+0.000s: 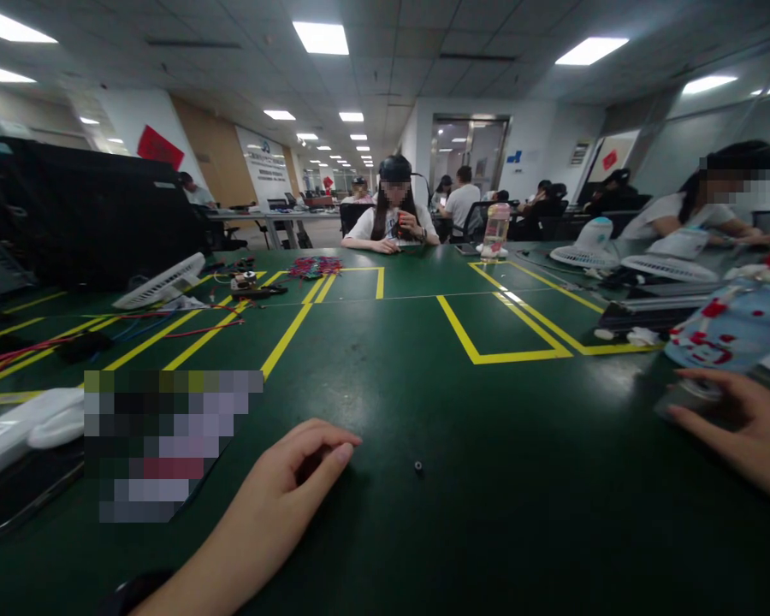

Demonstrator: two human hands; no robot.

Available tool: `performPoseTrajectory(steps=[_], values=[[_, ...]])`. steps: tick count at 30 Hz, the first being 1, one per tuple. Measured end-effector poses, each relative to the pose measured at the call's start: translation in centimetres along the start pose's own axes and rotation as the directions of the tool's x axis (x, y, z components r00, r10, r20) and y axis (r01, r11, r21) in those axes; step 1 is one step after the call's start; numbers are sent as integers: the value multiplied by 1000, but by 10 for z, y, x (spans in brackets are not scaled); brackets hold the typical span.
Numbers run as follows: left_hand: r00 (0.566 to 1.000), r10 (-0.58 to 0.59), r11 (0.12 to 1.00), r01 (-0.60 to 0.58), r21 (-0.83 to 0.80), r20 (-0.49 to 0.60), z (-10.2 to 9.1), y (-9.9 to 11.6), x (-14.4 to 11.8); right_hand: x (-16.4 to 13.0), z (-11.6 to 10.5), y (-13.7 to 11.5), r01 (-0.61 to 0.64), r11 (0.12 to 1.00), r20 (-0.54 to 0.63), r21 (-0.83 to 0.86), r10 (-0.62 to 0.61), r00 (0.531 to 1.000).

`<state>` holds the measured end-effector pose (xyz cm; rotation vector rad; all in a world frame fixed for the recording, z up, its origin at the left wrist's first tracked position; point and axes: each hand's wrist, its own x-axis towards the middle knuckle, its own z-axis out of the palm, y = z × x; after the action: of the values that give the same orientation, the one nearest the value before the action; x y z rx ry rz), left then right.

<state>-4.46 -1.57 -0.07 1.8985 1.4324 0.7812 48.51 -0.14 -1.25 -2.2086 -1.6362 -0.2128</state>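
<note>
My left hand (301,479) rests on the green table (385,376), its fingers curled in and the thumb tip close against them. The hollow between thumb and fingers shows nothing in it. A short way to its right lies a tiny dark round piece (418,467) with a lighter centre, apart from both hands. At the right edge, my right hand (744,428) has its thumb and fingers around a small grey cylinder (693,395), which looks blurred. Part of the right hand is cut off by the frame.
Left are a blurred-out flat item (167,445), a phone (26,488), a white device (32,428) and loose wires (192,329). A blue patterned container (731,325) stands by my right hand. Yellow tape (519,357) marks the table. A person (394,214) sits opposite.
</note>
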Motion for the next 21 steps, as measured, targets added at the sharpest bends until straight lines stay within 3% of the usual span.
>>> performPoseTrajectory(steps=[2,5,6,8,11,13,16,18,21], values=[[1000,0,1000,0,5,-12,1,1,1,-4,1,-18,91,990,-167,-104,-107,980],[1000,3,1000,-2,20,-26,1,2,1,-24,3,-85,421,901,-339,-108,-431,836],[1000,3,1000,-3,26,-27,1,2,0,-34,4,-114,543,839,-307,-35,-526,793],[1000,9,999,-8,37,-24,0,3,0,-56,6,-174,663,722,-45,197,-669,742],[999,31,998,-31,61,-7,-3,4,-1,-78,9,-244,621,626,171,472,-756,632],[999,44,995,-45,85,11,-4,5,-1,-80,10,-264,572,603,214,556,-769,602],[998,49,994,-51,97,28,-4,4,0,-65,8,-249,509,628,189,589,-719,668],[998,49,995,-51,85,29,-3,4,0,-49,1,-218,500,690,113,523,-638,762],[999,47,996,-48,75,25,0,5,0,-27,-16,-155,433,859,-43,273,-439,897]])
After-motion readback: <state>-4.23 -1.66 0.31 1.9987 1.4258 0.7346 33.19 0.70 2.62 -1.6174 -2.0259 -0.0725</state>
